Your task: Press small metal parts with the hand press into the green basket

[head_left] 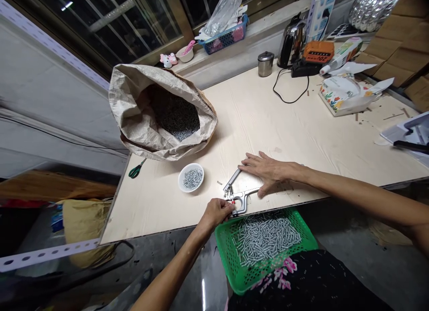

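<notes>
kettle (293, 40), steel cup (266, 64), tissue box (342, 96) and scissors (136, 169) lie on the table (301, 128).

- Right grip (268, 170) flat, fingers spread, atop the handles of the hand press (238, 195) on the counter (284, 128).
- Left grip (216, 211) curled at the press head, by the counter edge.
- Green basket (234, 275) of metal pins below that edge.
- White bowl (181, 182) near the press; open sack (134, 110) behind.

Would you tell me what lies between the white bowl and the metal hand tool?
The head view shows one small loose metal piece between the white bowl and the metal hand tool; otherwise that stretch of table is bare.
</notes>
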`<state>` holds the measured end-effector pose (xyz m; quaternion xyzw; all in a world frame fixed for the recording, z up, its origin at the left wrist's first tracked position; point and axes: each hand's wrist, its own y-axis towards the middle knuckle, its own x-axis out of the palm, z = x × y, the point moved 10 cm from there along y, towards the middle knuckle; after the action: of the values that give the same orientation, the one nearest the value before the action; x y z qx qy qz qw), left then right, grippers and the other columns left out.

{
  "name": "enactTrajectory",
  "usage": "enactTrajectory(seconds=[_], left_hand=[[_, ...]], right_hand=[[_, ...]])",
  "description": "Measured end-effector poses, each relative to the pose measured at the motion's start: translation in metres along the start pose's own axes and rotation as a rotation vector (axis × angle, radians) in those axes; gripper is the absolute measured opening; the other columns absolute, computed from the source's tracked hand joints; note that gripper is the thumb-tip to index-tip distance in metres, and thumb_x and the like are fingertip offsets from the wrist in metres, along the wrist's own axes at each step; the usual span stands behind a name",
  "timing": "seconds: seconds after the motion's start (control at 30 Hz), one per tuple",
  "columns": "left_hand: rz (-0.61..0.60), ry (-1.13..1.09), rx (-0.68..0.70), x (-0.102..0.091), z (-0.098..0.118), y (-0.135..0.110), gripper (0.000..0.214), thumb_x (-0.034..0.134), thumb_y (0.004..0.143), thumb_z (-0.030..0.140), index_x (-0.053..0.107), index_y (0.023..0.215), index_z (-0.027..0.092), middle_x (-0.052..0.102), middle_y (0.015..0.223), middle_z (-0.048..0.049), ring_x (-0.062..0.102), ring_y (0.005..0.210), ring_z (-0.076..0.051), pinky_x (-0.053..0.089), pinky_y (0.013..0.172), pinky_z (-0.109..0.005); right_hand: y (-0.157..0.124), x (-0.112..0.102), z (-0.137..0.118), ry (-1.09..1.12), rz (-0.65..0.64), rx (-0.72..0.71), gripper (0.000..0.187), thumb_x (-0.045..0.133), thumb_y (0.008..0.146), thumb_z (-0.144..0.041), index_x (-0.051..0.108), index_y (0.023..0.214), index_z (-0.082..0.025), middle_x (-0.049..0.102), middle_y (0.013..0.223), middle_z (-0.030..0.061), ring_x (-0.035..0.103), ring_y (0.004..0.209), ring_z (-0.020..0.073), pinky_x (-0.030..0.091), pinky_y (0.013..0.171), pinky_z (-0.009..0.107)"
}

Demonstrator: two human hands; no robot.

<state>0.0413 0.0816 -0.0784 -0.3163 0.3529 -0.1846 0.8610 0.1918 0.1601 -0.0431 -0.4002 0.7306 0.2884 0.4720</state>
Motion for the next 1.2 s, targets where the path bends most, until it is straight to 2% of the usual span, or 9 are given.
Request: enactTrajectory(seconds=[0.17, 0.4, 0.47, 0.57, 0.7, 0.87, 1.03, 1.1, 1.2], left_hand=[[0.030, -0.022, -0.007, 0.000, -0.002, 0.000, 0.039, 0.056, 0.068, 0.051, 0.049, 0.050, 0.018, 0.044, 0.040, 0.0049, 0.037, 0.039, -0.008, 0.028, 0.045, -0.022], [0.108, 0.093, -0.001, -0.004, -0.001, -0.009, 0.035, 0.055, 0.077, 0.043, 0.056, 0.056, 0.016, 0.050, 0.047, 0.0023, 0.047, 0.046, -0.012, 0.034, 0.050, -0.024], [0.295, 0.240, 0.111, -0.014, 0.015, -0.019, 0.030, 0.054, 0.082, 0.039, 0.061, 0.066, 0.015, 0.059, 0.063, -0.0028, 0.056, 0.061, -0.016, 0.041, 0.058, -0.027], [0.551, 0.438, 0.451, -0.014, 0.060, -0.034, 0.022, 0.055, 0.085, 0.035, 0.063, 0.096, 0.017, 0.063, 0.102, -0.0108, 0.058, 0.094, -0.024, 0.047, 0.079, -0.037], [0.498, 0.571, 0.773, 0.009, 0.101, -0.017, 0.057, 0.062, 0.082, 0.034, 0.040, 0.132, 0.018, 0.045, 0.136, -0.0158, 0.043, 0.123, -0.030, 0.041, 0.098, -0.048], [0.379, 0.655, 0.756, 0.011, 0.110, 0.011, 0.056, 0.056, 0.086, 0.031, 0.034, 0.136, 0.018, 0.055, 0.121, -0.0117, 0.049, 0.108, -0.025, 0.045, 0.090, -0.043], [0.444, 0.705, 0.696, 0.017, 0.110, 0.006, 0.017, 0.048, 0.091, 0.027, 0.057, 0.104, 0.019, 0.059, 0.092, -0.0063, 0.051, 0.089, -0.022, 0.046, 0.078, -0.036], [0.482, 0.714, 0.668, 0.020, 0.109, 0.006, 0.018, 0.044, 0.093, 0.027, 0.060, 0.095, 0.018, 0.060, 0.087, -0.0068, 0.052, 0.086, -0.022, 0.046, 0.077, -0.036], [0.521, 0.657, 0.653, 0.018, 0.106, 0.004, 0.023, 0.045, 0.093, 0.031, 0.059, 0.105, 0.018, 0.062, 0.093, -0.0088, 0.054, 0.092, -0.023, 0.047, 0.082, -0.038]], right_hand=[[0.003, -0.011, -0.009, -0.024, 0.050, -0.006, 0.094, 0.075, 0.059, -0.060, 0.040, 0.135, -0.015, 0.049, 0.125, 0.0166, 0.042, 0.114, 0.0330, 0.034, 0.093, 0.052], [0.000, -0.019, -0.018, -0.010, 0.073, -0.019, 0.065, 0.078, 0.062, -0.049, 0.053, 0.113, -0.016, 0.053, 0.107, 0.0110, 0.045, 0.095, 0.0257, 0.041, 0.080, 0.040], [-0.001, -0.020, -0.020, 0.016, 0.085, -0.011, 0.060, 0.080, 0.062, -0.044, 0.053, 0.109, -0.016, 0.053, 0.103, 0.0098, 0.045, 0.092, 0.0242, 0.042, 0.077, 0.038], [-0.002, -0.017, -0.022, 0.030, 0.096, 0.013, 0.050, 0.080, 0.064, -0.037, 0.054, 0.103, -0.018, 0.052, 0.098, 0.0081, 0.045, 0.089, 0.0234, 0.043, 0.074, 0.036], [-0.008, -0.015, -0.024, 0.067, 0.113, 0.035, 0.051, 0.080, 0.065, -0.031, 0.052, 0.106, -0.018, 0.052, 0.100, 0.0080, 0.047, 0.092, 0.0231, 0.044, 0.076, 0.037], [-0.020, -0.019, -0.015, -0.001, 0.140, 0.160, 0.048, 0.080, 0.064, -0.030, 0.053, 0.101, -0.017, 0.054, 0.097, 0.0082, 0.048, 0.088, 0.0224, 0.045, 0.071, 0.035], [-0.015, -0.009, -0.016, -0.098, 0.146, 0.149, 0.009, 0.062, 0.084, -0.023, 0.056, 0.080, -0.018, 0.057, 0.083, 0.0052, 0.049, 0.079, 0.0189, 0.042, 0.067, 0.032], [-0.011, -0.004, -0.015, -0.084, 0.129, 0.143, 0.010, 0.056, 0.088, -0.020, 0.057, 0.078, -0.018, 0.058, 0.080, 0.0043, 0.050, 0.077, 0.0181, 0.042, 0.067, 0.032], [-0.013, -0.006, -0.013, -0.083, 0.124, 0.151, 0.007, 0.060, 0.086, -0.023, 0.059, 0.089, -0.017, 0.061, 0.090, 0.0071, 0.052, 0.084, 0.0201, 0.044, 0.072, 0.034]])
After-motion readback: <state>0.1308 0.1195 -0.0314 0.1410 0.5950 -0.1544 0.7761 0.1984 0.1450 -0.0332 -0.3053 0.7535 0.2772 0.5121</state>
